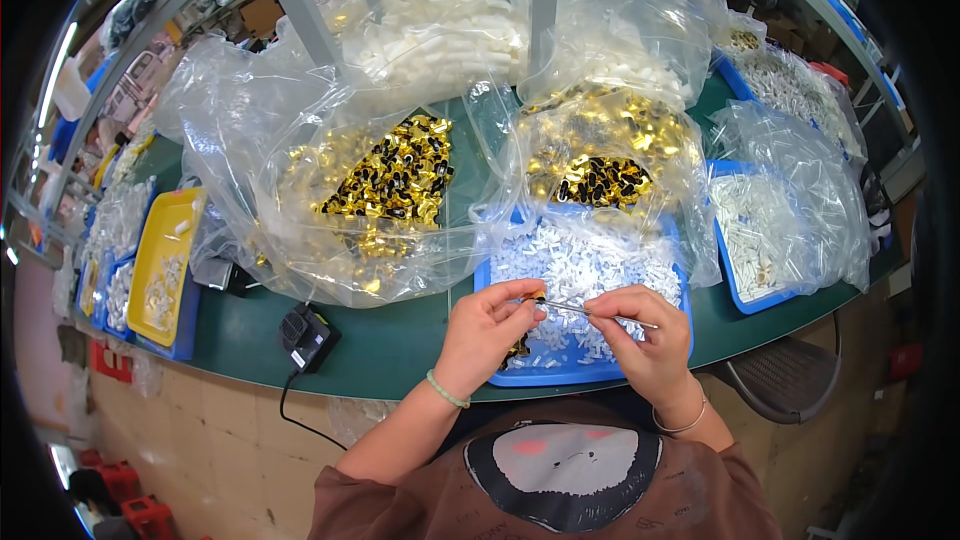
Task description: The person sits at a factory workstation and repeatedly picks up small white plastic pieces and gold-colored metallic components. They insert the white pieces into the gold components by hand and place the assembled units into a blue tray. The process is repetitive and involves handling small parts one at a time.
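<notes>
Over my head camera feed, the left hand (480,335) hangs above the left half of the blue tray (560,373), thumb and index finger pinching 1 small gold piece (541,295). The right hand (645,340) is over the tray's right half, its thumb and fingertips pinching a thin metal rod (572,307) partway along its length. I judge that this grip leaves the front end free for fine work while the fingers steady the shaft. The tray sits close to the body, probably so its white pieces (560,250) lie within reach; 2 heaps, the left gold-and-black pieces (400,180) and the right gold-and-black pieces (605,183), lie beyond it, bagged, presumably to stop scattering.

The rod's long axis runs crosswise above the tray, slightly slanted: 1 end points left to the gold piece, the other juts right, nearer the body. I cannot tell whether the tip enters the piece or only meets it, nor which way the piece faces.
</notes>
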Demonstrator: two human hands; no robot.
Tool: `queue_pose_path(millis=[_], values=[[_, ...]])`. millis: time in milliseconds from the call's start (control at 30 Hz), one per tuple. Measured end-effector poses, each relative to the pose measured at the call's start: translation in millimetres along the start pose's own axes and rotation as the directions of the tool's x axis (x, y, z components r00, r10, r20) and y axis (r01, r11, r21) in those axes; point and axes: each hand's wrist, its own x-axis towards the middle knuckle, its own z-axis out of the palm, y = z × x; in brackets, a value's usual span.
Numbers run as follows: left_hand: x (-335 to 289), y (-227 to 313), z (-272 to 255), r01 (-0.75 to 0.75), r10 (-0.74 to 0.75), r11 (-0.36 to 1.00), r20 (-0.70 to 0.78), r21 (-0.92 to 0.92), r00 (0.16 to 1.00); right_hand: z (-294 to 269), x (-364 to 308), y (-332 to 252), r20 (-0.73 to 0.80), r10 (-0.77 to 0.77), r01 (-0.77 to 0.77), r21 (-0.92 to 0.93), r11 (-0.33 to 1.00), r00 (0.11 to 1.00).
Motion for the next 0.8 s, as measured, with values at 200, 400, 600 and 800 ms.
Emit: queue_pose_path(millis=[200,400,600,800], values=[[0.0,1.1,-1.0,0.018,-0.018,1.000,0.004,0.016,1.000,2.3,-2.7,0.7,-0.017,-0.042,0.042,-0.002,0.999,0.999],[3.1,-12.0,-2.1,-0.043,0.043,0.999,-0.002,-0.031,0.999,3.8,-3.6,-0.9,-0.021,-0.051,0.050,-0.025,0.998,0.998],[4.1,-8.0,-1.4,-0.012,0.012,0.999,0.011,-0.046,1.000,4.0,-5.4,-7.9,-0.003,-0.105,0.105,-0.063,0.992,0.994],[3.5,-5.0,-1.6,0.012,-0.009,0.998,0.042,-0.055,0.999,7.5,-7.8,-6.4,0.051,-0.211,0.217,-0.161,0.963,0.976]])
